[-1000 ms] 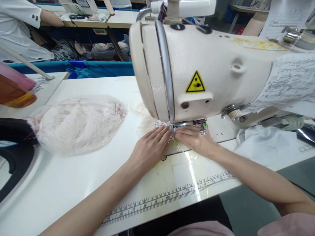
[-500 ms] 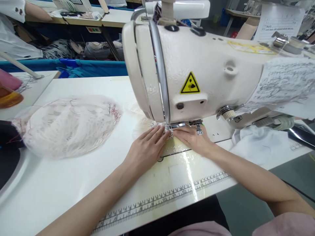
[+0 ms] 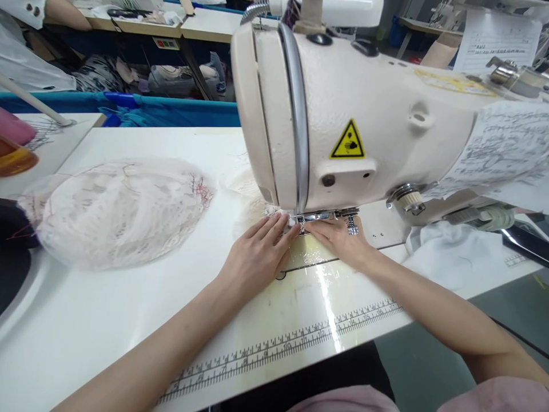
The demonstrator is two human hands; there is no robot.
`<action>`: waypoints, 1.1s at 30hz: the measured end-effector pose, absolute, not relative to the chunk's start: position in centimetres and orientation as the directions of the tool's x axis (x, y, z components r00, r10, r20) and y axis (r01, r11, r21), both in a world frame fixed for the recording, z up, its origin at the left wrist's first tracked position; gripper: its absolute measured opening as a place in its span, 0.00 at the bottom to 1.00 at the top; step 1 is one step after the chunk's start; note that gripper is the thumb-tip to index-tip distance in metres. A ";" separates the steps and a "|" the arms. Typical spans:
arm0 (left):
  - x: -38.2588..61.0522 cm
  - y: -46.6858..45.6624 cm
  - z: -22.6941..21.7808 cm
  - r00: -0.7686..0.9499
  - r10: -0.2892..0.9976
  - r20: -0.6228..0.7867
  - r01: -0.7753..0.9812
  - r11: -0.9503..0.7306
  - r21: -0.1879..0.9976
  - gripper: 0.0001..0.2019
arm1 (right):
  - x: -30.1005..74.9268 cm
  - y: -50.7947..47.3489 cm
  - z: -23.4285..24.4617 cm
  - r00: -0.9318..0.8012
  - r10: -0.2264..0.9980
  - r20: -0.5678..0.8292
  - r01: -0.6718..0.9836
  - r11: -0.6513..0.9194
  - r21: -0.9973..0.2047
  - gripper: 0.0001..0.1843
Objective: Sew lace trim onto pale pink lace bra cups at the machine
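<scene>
A white sewing machine (image 3: pixel 317 120) stands before me, its metal presser foot and guide (image 3: pixel 319 216) low over the stitching plate. A piece of white lace (image 3: pixel 271 212) lies at the foot, mostly hidden by my fingers and the machine head. My left hand (image 3: pixel 257 252) rests flat on this lace, fingers stretched forward, just left of the foot. Lying low beside the foot on its right is my right hand (image 3: pixel 343 237), fingers pointing left toward the needle area. The guide and its screw partly cover those fingers. Pale sheer fabric (image 3: pixel 246 186) spreads behind the machine head.
A pile of white lace (image 3: pixel 124 212) with red threads lies to the left. White cloth (image 3: pixel 450 252) sits at right under the machine arm. A printed ruler (image 3: pixel 278 349) runs along the table's front edge. Another person's sleeve (image 3: pixel 26 11) shows at upper left.
The view has shifted slightly, so the machine sits farther right in it. Less lace shows between my hands in front of the foot. Both hands keep nearly the same pose.
</scene>
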State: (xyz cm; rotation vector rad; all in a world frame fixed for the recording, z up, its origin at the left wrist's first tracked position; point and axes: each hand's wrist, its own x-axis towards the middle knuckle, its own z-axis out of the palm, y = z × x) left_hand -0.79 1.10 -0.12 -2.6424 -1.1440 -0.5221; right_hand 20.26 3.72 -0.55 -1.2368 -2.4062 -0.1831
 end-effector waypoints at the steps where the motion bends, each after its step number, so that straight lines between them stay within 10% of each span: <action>1: -0.7 1.1 -0.1 0.628 0.666 0.402 0.739 -0.672 -0.042 0.19 | 20.3 3.7 -0.5 -0.514 0.742 0.429 0.798 0.598 -0.077 0.13; 33: -0.6 0.9 0.0 0.638 0.663 0.390 0.759 -0.628 -0.173 0.18 | 20.6 2.3 0.0 -0.565 0.762 0.317 0.759 0.630 -0.162 0.21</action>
